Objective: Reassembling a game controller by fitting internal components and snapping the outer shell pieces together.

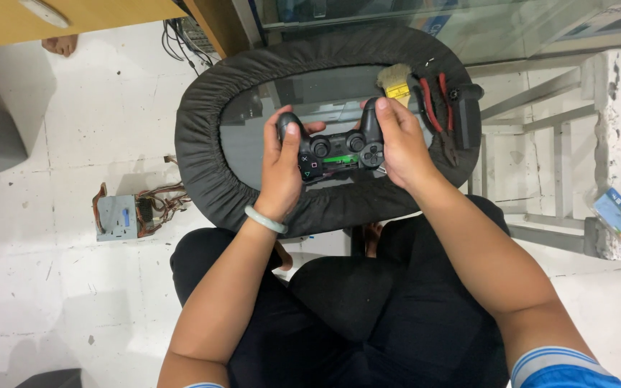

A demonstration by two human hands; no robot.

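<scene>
One black game controller [339, 152] sits over one oval glass tray [203, 129], beside one brush [395, 79]. Left hand [282, 169] and right hand [400, 144] each clasp a grip, thumbs on top.

We note an oval glass tabletop [253, 147] with black fabric-wrapped rim; at its far right edge lie a yellow-handled brush [395, 80] and red-handled pliers [434, 108].

I count one black game controller [339, 149], one brush [395, 80], one pair of red-handled pliers [434, 108], one grey power supply box [118, 215] on the floor, and two hands: left [282, 169], right [402, 144].
</scene>
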